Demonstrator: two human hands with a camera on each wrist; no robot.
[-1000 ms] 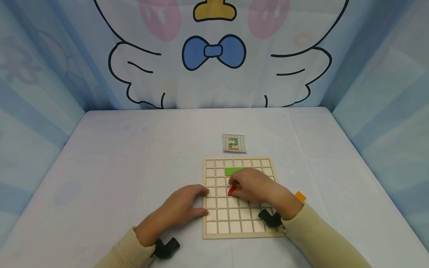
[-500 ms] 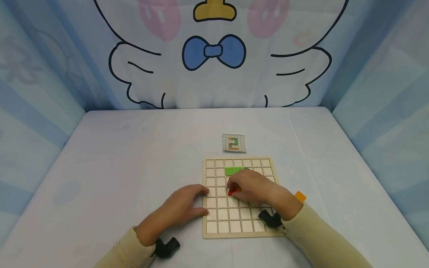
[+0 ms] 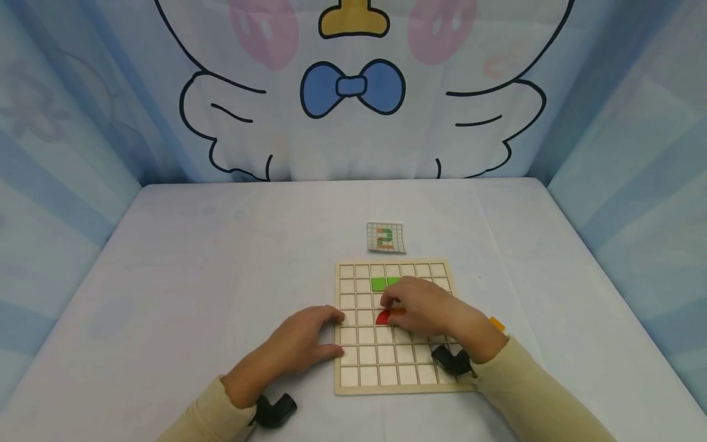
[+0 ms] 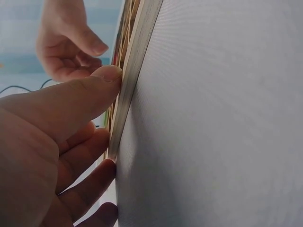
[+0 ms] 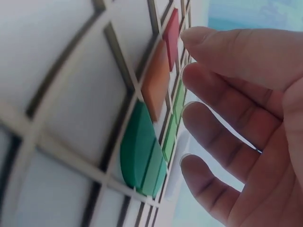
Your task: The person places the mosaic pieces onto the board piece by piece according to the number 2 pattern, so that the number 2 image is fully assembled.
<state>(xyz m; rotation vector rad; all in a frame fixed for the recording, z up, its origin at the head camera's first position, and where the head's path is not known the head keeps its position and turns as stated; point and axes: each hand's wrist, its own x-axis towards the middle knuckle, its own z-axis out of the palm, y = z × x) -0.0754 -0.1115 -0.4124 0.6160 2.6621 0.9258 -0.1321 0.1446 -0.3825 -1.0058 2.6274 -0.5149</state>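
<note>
Right wrist view: shows dk-green tiles (image 5: 135, 151) on gridded board (image 3: 386, 390), count unclear; blocked by R hand (image 3: 428, 307) in head view.
Red tile (image 3: 382, 317): on board, 4th row from far edge, 3rd col from L; orange tile (image 5: 157, 87) next to it, mostly covered in head view, plain in R wrist view.
Lt-green tiles (image 3: 378, 284): two adj. squares, 2nd row from far edge, one partly covered by fingers.
R hand: over board, fingers loosely bent, narrow gap btwn thumb & index; thumb tip right by red tile, contact can't tell.
L hand (image 3: 295, 336): at board's L edge, thumb & fingers spread wide; thumb touching edge per L wrist view.
Card (image 3: 386, 238): on table (image 3: 221, 258) just past board's far edge, printed w/ coloured grid pattern.
Loose orange piece (image 3: 498, 323): off board, R side, partly hidden by R wrist.
Backdrop (image 3: 353, 144): cartoon cloth w/ blue bow tie, behind table.
</note>
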